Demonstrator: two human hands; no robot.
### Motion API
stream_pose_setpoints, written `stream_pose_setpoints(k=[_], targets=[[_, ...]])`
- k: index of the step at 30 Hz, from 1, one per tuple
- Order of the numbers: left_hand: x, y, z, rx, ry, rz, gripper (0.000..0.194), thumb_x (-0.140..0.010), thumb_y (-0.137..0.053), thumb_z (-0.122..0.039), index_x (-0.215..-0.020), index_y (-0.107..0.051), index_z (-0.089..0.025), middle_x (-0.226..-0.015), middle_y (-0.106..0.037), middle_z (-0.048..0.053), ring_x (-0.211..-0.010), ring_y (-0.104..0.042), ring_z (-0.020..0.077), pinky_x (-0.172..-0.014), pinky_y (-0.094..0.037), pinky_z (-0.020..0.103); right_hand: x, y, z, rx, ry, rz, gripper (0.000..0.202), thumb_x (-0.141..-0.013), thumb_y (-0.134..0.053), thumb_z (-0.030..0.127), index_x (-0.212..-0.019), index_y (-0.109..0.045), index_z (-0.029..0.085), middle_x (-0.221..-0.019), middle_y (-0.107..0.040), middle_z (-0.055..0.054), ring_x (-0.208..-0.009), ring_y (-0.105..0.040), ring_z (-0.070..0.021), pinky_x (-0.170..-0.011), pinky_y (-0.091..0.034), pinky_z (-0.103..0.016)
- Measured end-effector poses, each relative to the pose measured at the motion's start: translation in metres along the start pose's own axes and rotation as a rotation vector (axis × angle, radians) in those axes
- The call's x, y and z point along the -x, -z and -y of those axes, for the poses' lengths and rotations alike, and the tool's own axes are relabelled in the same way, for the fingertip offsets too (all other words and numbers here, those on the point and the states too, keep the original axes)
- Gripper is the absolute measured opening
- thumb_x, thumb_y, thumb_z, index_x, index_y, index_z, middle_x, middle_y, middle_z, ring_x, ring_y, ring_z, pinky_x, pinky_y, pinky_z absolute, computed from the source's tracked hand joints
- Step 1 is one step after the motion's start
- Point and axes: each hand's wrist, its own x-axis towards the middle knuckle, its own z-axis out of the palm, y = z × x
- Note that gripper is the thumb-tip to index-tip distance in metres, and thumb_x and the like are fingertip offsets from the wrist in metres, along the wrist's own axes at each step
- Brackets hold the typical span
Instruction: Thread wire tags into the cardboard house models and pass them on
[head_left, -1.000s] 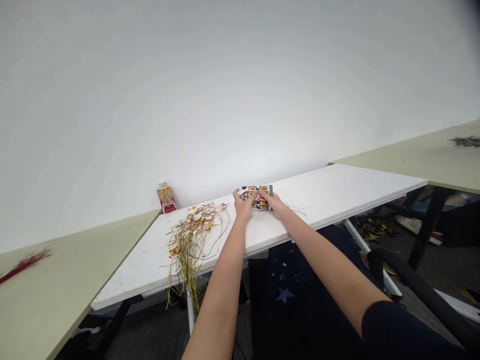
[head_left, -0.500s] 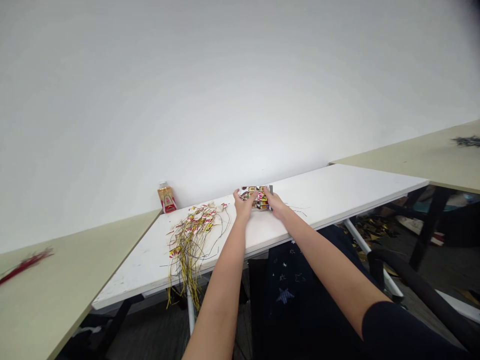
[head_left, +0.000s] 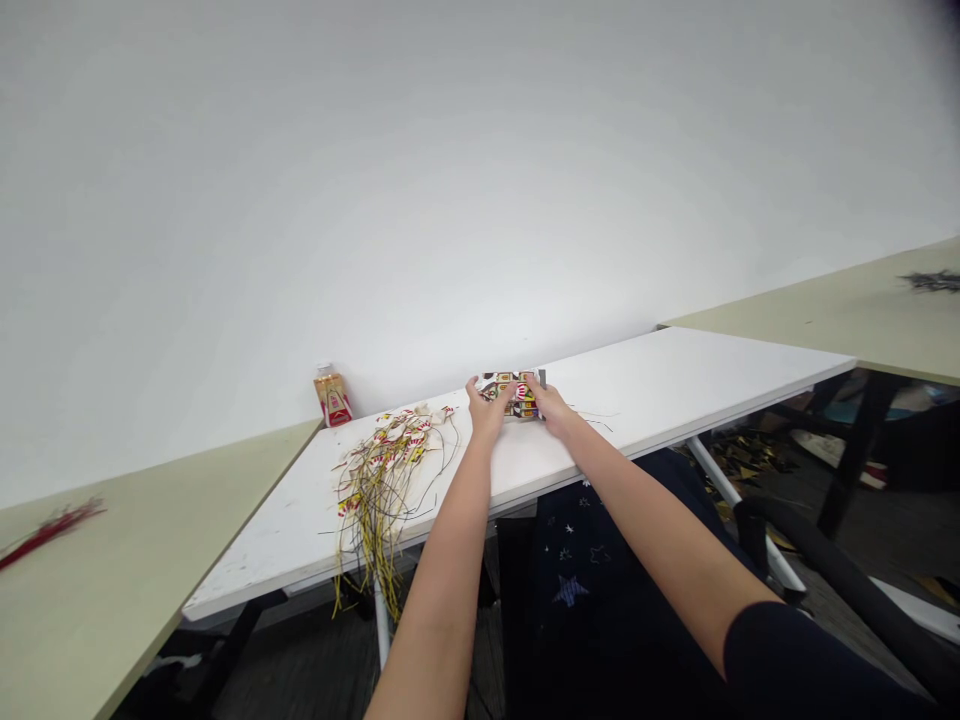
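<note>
Between my two hands is a small rectangular printed piece (head_left: 507,379) with brown, yellow, red and green house-like pictures; whether it is a box or a flat sheet I cannot tell. My left hand (head_left: 488,411) grips its left end, with the thumb laid over the front. At the right end my right hand (head_left: 553,407) closes on it, beside a dark grey edge strip. The piece is just above or on the white table (head_left: 637,390). A tangled bundle of yellow and black strings with red-and-white and yellow tags (head_left: 394,450) lies left of my hands.
A bottle with a red and gold label (head_left: 332,396) stands against the wall. Beige tables adjoin both sides, with red strands (head_left: 56,530) on the left and dark strands (head_left: 934,281) on the right. Strings hang over the front edge. Gold scraps (head_left: 750,455) lie on the floor.
Both hands keep their hold on the printed piece in nearly the same place. The printed surface looks slightly shifted or tilted; little else differs.
</note>
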Motion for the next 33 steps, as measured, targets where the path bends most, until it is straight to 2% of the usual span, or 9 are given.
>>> stream_pose_setpoints(k=[12, 24, 33], targets=[[0.002, 0.001, -0.002, -0.024, -0.006, 0.022, 0.089, -0.062, -0.087, -0.044, -0.135, -0.041, -0.022, -0.123, -0.064, 0.013, -0.112, -0.063, 0.0244, -0.099, -0.047, 0.036, -0.002, 0.000, -0.003, 0.004, 0.040, -0.029, 0.028, -0.092, -0.063, 0.041, -0.094, -0.070, 0.014, -0.091, -0.077, -0.009, -0.077, -0.073, -0.0193, -0.073, -0.059, -0.029], [-0.003, 0.000, 0.006, 0.003, -0.018, 0.022, 0.087, -0.061, -0.088, -0.045, -0.133, -0.042, -0.022, -0.120, -0.065, 0.013, -0.108, -0.065, 0.0232, -0.097, -0.049, 0.035, 0.002, -0.001, 0.000, -0.012, 0.043, -0.025, 0.027, -0.088, -0.070, 0.039, -0.093, -0.070, 0.013, -0.087, -0.077, -0.009, -0.073, -0.073, -0.0193, -0.070, -0.060, -0.029], [-0.007, -0.002, 0.013, 0.070, -0.022, 0.067, 0.086, -0.060, -0.088, -0.046, -0.130, -0.043, -0.024, -0.119, -0.066, 0.010, -0.106, -0.066, 0.0214, -0.095, -0.050, 0.036, -0.003, 0.001, -0.003, -0.042, 0.029, -0.057, 0.030, -0.082, -0.077, 0.040, -0.091, -0.069, 0.013, -0.083, -0.076, -0.009, -0.070, -0.073, -0.0189, -0.068, -0.061, -0.029]])
